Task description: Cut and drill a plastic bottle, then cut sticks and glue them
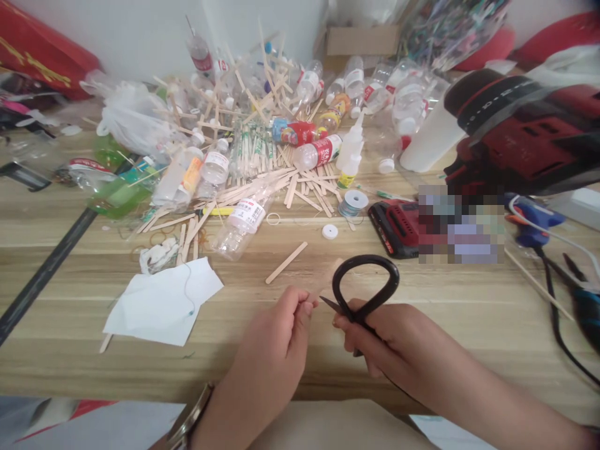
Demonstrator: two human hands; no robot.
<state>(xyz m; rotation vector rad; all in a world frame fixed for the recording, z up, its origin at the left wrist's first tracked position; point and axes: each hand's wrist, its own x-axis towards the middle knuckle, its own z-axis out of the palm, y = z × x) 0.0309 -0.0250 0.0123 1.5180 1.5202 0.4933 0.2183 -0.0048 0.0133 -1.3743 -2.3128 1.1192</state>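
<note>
My right hand (389,337) grips a pair of black-handled scissors (392,275), one large loop standing up above the fingers. Their pointed metal tip aims left, close to the fingertips of my left hand (276,337). Thumb and forefinger of that left hand are pinched together; a faint, pale, see-through piece seems to rise from them, too blurred to name. Just beyond lies a single wooden craft stick (287,262) on the tabletop. A white wheel-shaped disc (330,232) and a spool of thread (353,203) sit farther back.
Plastic bottles (246,215) and many craft sticks (304,187) crowd the back of the wooden table (253,306). White paper (164,303) lies at left near a dark metal bar (51,265). At right stand a red-black power drill (525,125), a glue bottle (350,153) and a blue glue gun (534,225).
</note>
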